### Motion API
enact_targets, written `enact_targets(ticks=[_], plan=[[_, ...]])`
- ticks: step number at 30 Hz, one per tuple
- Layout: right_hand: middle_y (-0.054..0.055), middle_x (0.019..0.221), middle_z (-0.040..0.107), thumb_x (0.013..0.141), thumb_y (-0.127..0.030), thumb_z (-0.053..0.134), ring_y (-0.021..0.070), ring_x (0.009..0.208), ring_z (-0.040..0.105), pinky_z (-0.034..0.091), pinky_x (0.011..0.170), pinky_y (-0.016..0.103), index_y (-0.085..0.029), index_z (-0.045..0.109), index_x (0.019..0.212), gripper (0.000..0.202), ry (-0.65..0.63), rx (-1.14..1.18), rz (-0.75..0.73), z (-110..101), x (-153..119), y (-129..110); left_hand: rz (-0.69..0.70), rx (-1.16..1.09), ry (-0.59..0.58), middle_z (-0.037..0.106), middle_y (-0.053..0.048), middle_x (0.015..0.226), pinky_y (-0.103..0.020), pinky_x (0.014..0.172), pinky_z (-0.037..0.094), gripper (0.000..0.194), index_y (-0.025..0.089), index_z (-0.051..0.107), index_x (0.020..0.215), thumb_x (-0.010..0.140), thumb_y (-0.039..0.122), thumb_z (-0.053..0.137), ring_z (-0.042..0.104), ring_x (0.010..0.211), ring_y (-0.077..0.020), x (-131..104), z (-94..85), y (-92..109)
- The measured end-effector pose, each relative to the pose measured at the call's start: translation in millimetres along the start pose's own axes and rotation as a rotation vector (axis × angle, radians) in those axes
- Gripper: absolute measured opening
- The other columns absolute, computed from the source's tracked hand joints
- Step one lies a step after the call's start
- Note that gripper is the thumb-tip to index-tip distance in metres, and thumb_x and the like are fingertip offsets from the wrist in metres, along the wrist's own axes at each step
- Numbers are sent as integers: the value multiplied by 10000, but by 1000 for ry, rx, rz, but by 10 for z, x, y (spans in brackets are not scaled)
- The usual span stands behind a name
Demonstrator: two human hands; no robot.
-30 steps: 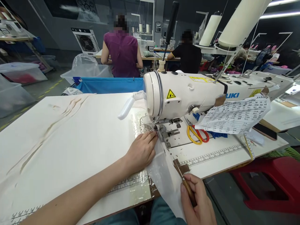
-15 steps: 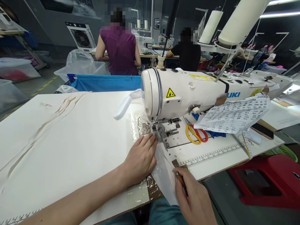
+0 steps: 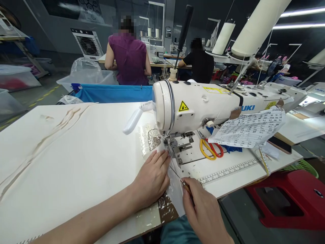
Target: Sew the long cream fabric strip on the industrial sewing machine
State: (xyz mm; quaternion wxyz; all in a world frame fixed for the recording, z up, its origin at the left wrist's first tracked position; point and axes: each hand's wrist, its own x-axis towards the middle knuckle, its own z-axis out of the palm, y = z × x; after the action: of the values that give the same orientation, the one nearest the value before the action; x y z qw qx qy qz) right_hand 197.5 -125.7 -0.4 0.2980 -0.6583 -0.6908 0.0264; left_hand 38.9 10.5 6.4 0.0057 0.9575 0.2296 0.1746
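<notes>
Just before the sewing machine (image 3: 193,112), thin white cloth (image 3: 177,198) is lying smooth; the left hand (image 3: 153,176) is pressing flat on it, the right hand (image 3: 203,206) gripping what's probably an awl (image 3: 187,187).

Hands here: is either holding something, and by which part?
The right hand holds an awl-like tool by its brown handle, metal shaft out. The left hand rests on white fabric; no grip shows.

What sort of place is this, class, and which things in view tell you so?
Probably a sewing workshop or garment factory: a large sewing machine stands on the worktable, big thread cones rise above it, and two people sit at tables beyond.
</notes>
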Motion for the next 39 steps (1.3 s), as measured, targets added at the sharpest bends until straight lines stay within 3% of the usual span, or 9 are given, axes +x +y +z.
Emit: enact_targets(ticks=[6, 10, 13, 17, 21, 24, 27, 32, 39], plan=[[28, 933, 682, 983, -131, 329, 204, 702, 693, 489, 546, 286, -205, 502, 1127, 237, 47, -71, -55, 33, 148, -37, -66, 16, 46, 524, -189, 1339, -534, 1109, 382, 427, 61, 576, 1301, 911, 170, 439, 424, 1301, -347, 40, 13, -49], [28, 852, 688, 961, -126, 315, 200, 607, 679, 462, 473, 274, -199, 525, 1056, 242, 71, -118, -74, 41, 259, -73, -116, 41, 1, 550, -181, 1225, -528, 1025, 441, 403, 88, 596, 1280, 914, 183, 456, 461, 1211, -351, 84, -32, -87], [40, 822, 695, 955, -129, 315, 204, 586, 680, 449, 448, 266, -186, 539, 1046, 249, 98, -109, -78, 72, 330, -78, -106, 39, -21, 535, -178, 1264, -498, 1030, 442, 411, 82, 579, 1303, 919, 169, 458, 470, 1206, -326, 113, -32, -149], [56, 808, 704, 969, -169, 333, 224, 624, 693, 484, 475, 269, -182, 556, 1052, 239, 75, 1, 7, 105, 351, -67, -88, 87, -18, 546, -171, 1301, -507, 1061, 414, 409, 78, 565, 1317, 930, 156, 455, 483, 1224, -311, 135, 7, -271], [26, 807, 696, 1007, -219, 348, 215, 660, 695, 545, 576, 273, -212, 542, 1091, 212, -48, 191, 125, 93, 244, -73, -58, 198, 33, 572, -153, 1317, -524, 1092, 373, 416, 87, 590, 1285, 905, 62, 423, 450, 1291, -316, 138, 17, -347], [19, 856, 702, 1016, -218, 359, 213, 696, 701, 551, 600, 276, -227, 529, 1153, 219, -72, 220, 143, 85, 132, -95, -44, 217, 74, 589, -144, 1307, -495, 1126, 343, 405, 80, 610, 1256, 910, 44, 403, 447, 1302, -299, 121, -13, -296], [33, 855, 707, 1019, -210, 358, 214, 667, 696, 521, 522, 259, -213, 539, 1176, 240, -68, 209, 148, 66, 50, -118, -15, 102, 83, 595, -130, 1305, -456, 1128, 359, 372, 88, 610, 1261, 943, 141, 425, 469, 1282, -279, 85, -29, -175], [31, 852, 708, 1021, -235, 383, 204, 656, 687, 526, 553, 252, -210, 580, 1164, 245, -53, 215, 160, -73, -18, -38, 5, 45, 95, 589, -151, 1326, -481, 1140, 343, 417, 58, 604, 1280, 974, 245, 393, 485, 1280, -298, 37, 28, -69], [-12, 720, 653, 1019, -408, 481, 173, 611, 621, 501, 558, 208, -221, 630, 1078, 246, 18, 414, 408, -216, -64, 289, 13, 96, 46, 574, -161, 1349, -500, 1148, 311, 421, 54, 595, 1291, 953, 212, 400, 495, 1275, -303, 43, 27, -96]])
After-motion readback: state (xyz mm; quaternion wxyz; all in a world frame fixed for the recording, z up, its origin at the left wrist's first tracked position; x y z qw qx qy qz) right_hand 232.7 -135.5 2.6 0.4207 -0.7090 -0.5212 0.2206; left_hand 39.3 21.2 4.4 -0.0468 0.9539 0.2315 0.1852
